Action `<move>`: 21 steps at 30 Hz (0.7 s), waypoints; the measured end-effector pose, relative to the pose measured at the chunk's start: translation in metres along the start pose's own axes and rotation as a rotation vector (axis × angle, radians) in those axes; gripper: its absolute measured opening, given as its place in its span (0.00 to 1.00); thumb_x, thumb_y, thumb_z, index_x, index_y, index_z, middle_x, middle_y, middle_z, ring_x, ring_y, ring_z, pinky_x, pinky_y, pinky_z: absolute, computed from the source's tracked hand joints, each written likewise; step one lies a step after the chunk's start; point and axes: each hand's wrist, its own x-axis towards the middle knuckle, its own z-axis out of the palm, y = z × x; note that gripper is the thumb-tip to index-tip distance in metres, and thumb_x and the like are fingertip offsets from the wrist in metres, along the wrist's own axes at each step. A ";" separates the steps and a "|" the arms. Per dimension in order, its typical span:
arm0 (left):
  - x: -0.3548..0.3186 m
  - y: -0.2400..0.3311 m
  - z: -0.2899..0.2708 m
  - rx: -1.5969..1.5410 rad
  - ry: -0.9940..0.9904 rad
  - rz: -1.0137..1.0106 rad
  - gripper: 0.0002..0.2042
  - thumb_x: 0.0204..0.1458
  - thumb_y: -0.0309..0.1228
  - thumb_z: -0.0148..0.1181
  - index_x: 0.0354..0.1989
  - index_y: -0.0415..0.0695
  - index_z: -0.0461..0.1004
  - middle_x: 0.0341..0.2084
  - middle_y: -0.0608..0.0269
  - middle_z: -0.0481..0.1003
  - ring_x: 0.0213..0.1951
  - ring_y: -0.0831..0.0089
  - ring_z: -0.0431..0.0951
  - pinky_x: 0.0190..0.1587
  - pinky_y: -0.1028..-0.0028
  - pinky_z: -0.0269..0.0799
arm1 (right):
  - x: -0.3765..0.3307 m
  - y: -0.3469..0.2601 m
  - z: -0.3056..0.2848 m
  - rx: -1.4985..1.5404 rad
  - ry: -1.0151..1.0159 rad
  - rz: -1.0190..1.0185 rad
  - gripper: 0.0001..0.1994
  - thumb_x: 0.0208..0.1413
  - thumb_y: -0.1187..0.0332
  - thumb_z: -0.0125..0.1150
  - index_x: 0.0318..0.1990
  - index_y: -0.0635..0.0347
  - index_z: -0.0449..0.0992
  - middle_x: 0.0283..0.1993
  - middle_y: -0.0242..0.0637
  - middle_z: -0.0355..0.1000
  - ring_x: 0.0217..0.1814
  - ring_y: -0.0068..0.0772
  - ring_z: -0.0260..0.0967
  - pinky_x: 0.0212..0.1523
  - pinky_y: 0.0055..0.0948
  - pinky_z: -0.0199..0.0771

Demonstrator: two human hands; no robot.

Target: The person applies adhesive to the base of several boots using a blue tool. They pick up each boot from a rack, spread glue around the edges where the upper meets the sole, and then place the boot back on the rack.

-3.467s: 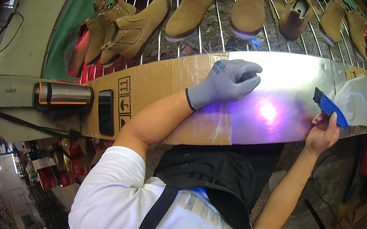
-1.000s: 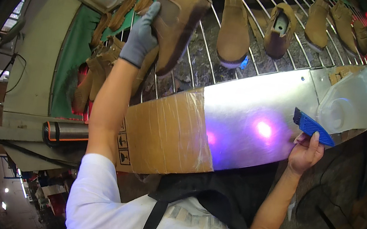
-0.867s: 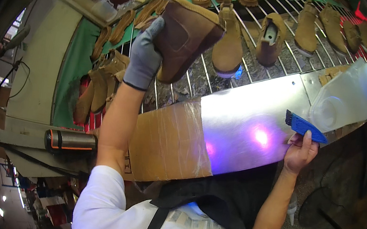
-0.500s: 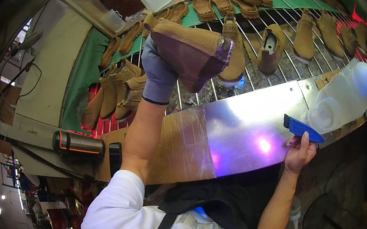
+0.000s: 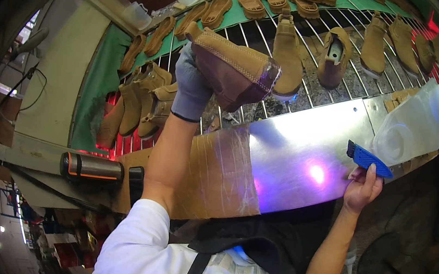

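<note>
My left hand, in a grey glove, is closed round a tan and dark brown boot raised above the rack. The boot is tilted, with pale stitching along its tan strip and at its right end. Over at the right, my bare right hand pinches a blue wedge-shaped brush with a short black tip. The brush is held over the edge of a shiny metal plate, apart from the boot. Just beyond it is a translucent squeeze bottle with a long nozzle.
Several tan boots line a metal-bar rack; more boots stand on its left. Loose soles lie on green cloth along the far side. A steel flask lies at the left. Taped cardboard covers the near edge.
The view has shifted slightly, so the rack and bottle appear farther right. Both hands keep their hold on the boot and the brush, almost unmoved.
</note>
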 end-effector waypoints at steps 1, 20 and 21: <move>0.002 -0.006 -0.016 0.092 0.012 0.030 0.23 0.69 0.47 0.41 0.52 0.39 0.72 0.46 0.52 0.78 0.47 0.53 0.78 0.56 0.54 0.73 | -0.001 -0.002 0.001 -0.002 0.002 0.009 0.11 0.68 0.65 0.55 0.43 0.66 0.75 0.30 0.36 0.75 0.23 0.22 0.67 0.24 0.24 0.69; 0.000 -0.001 0.003 -0.192 -0.443 -0.077 0.25 0.67 0.48 0.41 0.34 0.37 0.75 0.29 0.46 0.78 0.34 0.48 0.77 0.49 0.48 0.70 | 0.002 -0.002 -0.003 -0.069 -0.009 -0.009 0.13 0.69 0.64 0.54 0.45 0.68 0.76 0.32 0.39 0.76 0.25 0.23 0.66 0.27 0.23 0.66; -0.002 0.003 0.006 -0.173 -0.470 -0.067 0.26 0.67 0.48 0.40 0.33 0.37 0.75 0.29 0.45 0.78 0.34 0.49 0.77 0.49 0.49 0.70 | 0.003 0.000 -0.008 -0.066 -0.013 -0.003 0.13 0.69 0.63 0.54 0.44 0.68 0.76 0.32 0.39 0.76 0.26 0.22 0.66 0.27 0.23 0.66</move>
